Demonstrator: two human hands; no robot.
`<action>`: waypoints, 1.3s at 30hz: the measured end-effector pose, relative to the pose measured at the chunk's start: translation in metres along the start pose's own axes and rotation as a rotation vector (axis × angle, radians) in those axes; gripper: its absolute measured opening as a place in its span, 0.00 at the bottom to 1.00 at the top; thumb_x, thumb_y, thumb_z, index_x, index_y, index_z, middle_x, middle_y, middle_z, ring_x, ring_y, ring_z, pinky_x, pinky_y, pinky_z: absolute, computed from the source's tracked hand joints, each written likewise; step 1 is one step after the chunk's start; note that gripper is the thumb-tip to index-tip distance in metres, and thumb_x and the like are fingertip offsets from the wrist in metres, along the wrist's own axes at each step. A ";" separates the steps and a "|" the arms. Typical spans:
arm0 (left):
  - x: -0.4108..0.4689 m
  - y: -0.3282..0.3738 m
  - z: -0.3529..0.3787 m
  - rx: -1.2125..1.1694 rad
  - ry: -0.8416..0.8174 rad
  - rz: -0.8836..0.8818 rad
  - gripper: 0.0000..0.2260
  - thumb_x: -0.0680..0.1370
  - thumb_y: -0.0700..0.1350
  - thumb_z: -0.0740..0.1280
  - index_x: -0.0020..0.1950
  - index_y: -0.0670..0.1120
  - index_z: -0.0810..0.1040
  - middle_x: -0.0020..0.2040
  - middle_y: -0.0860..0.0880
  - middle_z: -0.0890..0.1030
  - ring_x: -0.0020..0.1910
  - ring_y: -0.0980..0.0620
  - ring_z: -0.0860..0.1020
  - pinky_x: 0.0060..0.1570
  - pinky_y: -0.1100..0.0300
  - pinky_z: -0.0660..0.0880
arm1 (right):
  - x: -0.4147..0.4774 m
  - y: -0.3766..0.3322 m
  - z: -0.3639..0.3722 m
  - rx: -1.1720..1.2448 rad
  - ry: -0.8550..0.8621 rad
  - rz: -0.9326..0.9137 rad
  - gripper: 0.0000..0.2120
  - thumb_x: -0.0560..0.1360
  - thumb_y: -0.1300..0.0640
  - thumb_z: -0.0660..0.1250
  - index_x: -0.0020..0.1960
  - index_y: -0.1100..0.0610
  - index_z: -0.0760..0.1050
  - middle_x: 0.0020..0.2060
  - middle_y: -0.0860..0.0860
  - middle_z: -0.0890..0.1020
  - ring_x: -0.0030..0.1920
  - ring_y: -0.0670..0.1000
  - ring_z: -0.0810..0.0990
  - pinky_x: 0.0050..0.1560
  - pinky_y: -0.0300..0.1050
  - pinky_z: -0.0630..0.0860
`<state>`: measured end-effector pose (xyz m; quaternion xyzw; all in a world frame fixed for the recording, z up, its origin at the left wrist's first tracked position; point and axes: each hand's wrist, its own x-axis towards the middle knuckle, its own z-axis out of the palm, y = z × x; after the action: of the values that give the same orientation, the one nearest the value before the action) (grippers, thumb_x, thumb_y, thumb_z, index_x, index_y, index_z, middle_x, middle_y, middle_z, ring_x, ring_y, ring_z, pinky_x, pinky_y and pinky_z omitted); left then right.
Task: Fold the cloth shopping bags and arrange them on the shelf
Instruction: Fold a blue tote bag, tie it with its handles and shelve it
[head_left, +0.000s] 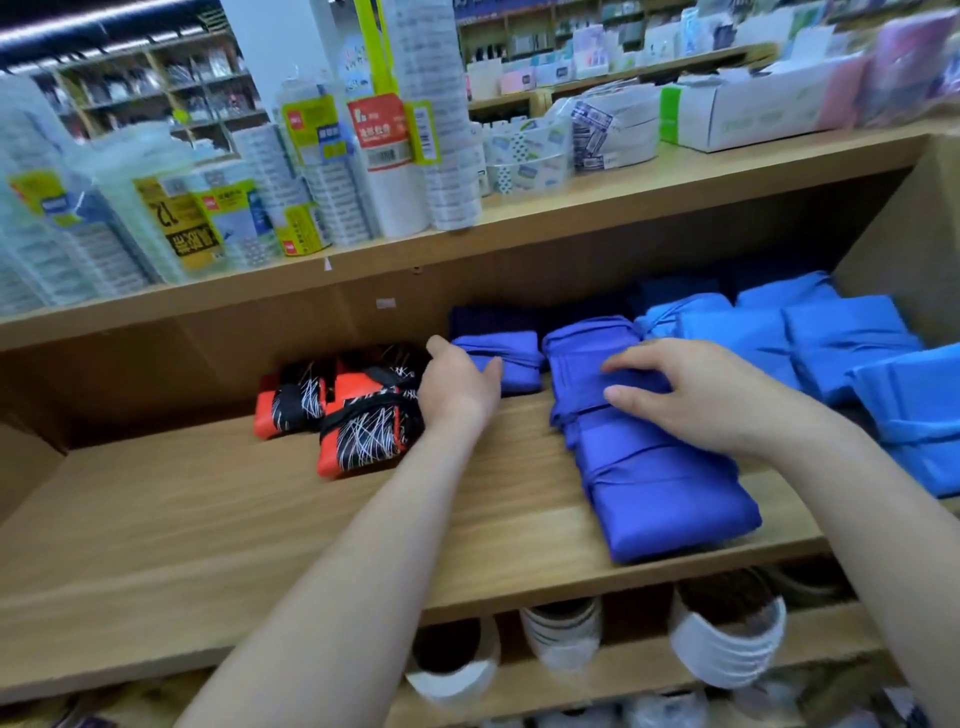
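Note:
A long folded dark-blue cloth bag (660, 483) lies on the wooden shelf (218, 525), front end near the edge. My right hand (711, 395) rests on its far part, fingers spread and lightly bent, pressing down. A smaller folded dark-blue bag (519, 358) sits further back, and my left hand (457, 384) touches its left side with straight fingers. Two folded orange-and-black patterned bags (358, 415) lie just left of my left hand. Several folded lighter-blue bags (841, 343) are stacked at the right.
The shelf above holds stacks of clear plastic cups (332, 171) and white boxes (748, 109). Below the shelf stand stacks of paper bowls (727, 634). A wooden side wall (914, 249) closes the shelf at right. Bare wood stretches across the left front.

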<state>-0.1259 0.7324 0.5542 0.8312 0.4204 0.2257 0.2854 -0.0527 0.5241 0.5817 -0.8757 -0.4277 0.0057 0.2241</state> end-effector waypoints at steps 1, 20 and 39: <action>-0.002 0.000 0.000 0.038 0.010 0.032 0.25 0.78 0.52 0.69 0.66 0.40 0.62 0.63 0.38 0.76 0.61 0.37 0.75 0.52 0.50 0.70 | -0.002 0.001 0.000 0.025 0.013 -0.015 0.19 0.78 0.45 0.65 0.66 0.48 0.76 0.61 0.45 0.79 0.63 0.42 0.74 0.61 0.35 0.67; -0.023 -0.023 -0.030 0.287 -0.104 0.488 0.30 0.78 0.48 0.68 0.77 0.50 0.59 0.75 0.40 0.60 0.67 0.36 0.69 0.63 0.47 0.69 | -0.092 -0.020 0.030 0.267 0.355 0.107 0.36 0.64 0.32 0.65 0.70 0.43 0.71 0.69 0.46 0.71 0.69 0.45 0.70 0.69 0.47 0.68; -0.252 -0.042 0.042 -0.340 -0.626 1.157 0.09 0.73 0.36 0.66 0.47 0.45 0.84 0.45 0.53 0.83 0.45 0.55 0.81 0.46 0.60 0.76 | -0.350 0.061 0.069 0.333 0.508 0.714 0.12 0.76 0.53 0.69 0.54 0.36 0.79 0.45 0.36 0.84 0.47 0.40 0.82 0.50 0.36 0.76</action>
<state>-0.2611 0.5315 0.4611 0.8920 -0.2358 0.1540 0.3537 -0.2428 0.2554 0.4320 -0.8938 -0.0246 -0.0638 0.4432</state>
